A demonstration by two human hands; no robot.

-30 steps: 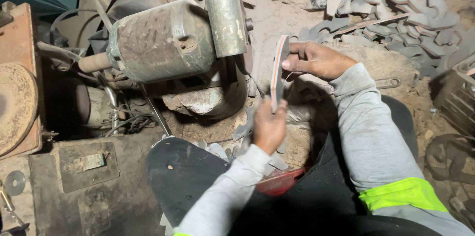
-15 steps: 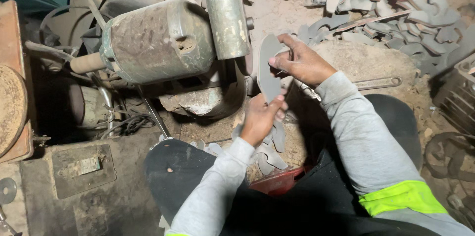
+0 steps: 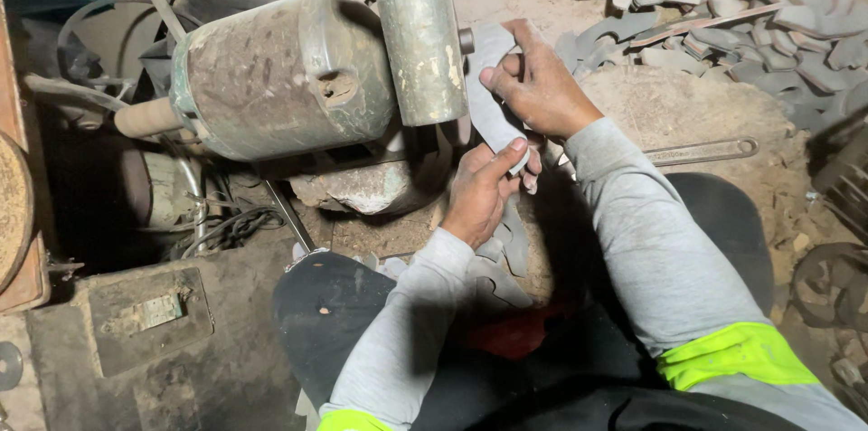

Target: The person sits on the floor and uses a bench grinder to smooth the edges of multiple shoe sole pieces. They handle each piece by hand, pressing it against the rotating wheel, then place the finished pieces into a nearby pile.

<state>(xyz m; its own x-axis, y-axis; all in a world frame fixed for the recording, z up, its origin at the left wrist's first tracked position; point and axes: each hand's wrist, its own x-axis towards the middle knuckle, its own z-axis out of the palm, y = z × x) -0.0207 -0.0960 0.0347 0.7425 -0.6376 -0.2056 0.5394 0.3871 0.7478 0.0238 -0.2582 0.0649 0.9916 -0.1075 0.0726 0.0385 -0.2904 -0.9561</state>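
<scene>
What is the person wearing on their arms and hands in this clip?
Both arms are in long grey sleeves, creased and a little dusty, each with a bright yellow-green band higher up the arm. The left hand and right hand are bare: no gloves, and no rings or watch that show. The sleeves end at the wrists.

The flat grey blank point(image 3: 493, 101) in the middle of the frame looks like dull, matt metal, and so do the cut pieces point(image 3: 723, 6) piled at the upper right. The motor housing point(image 3: 280, 74) at the upper left is rough, rusty metal, and the wheel guard point(image 3: 419, 28) beside it is worn and scratched. The sleeves point(image 3: 651, 250) at the lower right are soft grey cloth.
</scene>
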